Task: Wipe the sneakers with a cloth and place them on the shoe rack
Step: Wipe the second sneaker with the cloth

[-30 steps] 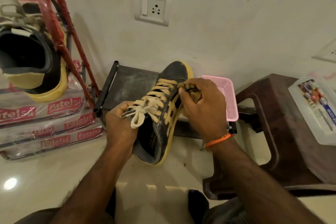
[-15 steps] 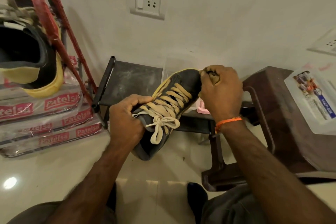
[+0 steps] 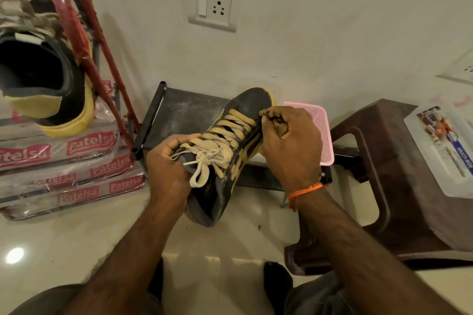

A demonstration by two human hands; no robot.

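A black sneaker (image 3: pixel 245 107) with a yellow sole and tan laces is held in mid-air, toe pointing away toward the wall. My left hand (image 3: pixel 169 163) grips its heel end beside the tied bow. My right hand (image 3: pixel 289 143) holds a crumpled brownish cloth (image 3: pixel 275 121) bunched in the fingers and presses it against the sneaker's right side near the laces. The second sneaker (image 3: pixel 51 79), same colours, sits at the upper left on the red shoe rack (image 3: pixel 76 15), its opening facing me.
A low dark metal stand (image 3: pixel 184 110) sits under the sneaker with a pink mesh basket (image 3: pixel 323 133) on it. A brown plastic stool (image 3: pixel 384 140) at the right carries a clear plastic box (image 3: pixel 440 151). Wrapped packs (image 3: pixel 64 166) are stacked at the left. A wall socket (image 3: pixel 213 5) is above.
My right hand has drawn the cloth back from the toe to the sneaker's side by the laces. The sneaker has tilted so its toe points more upward and away.
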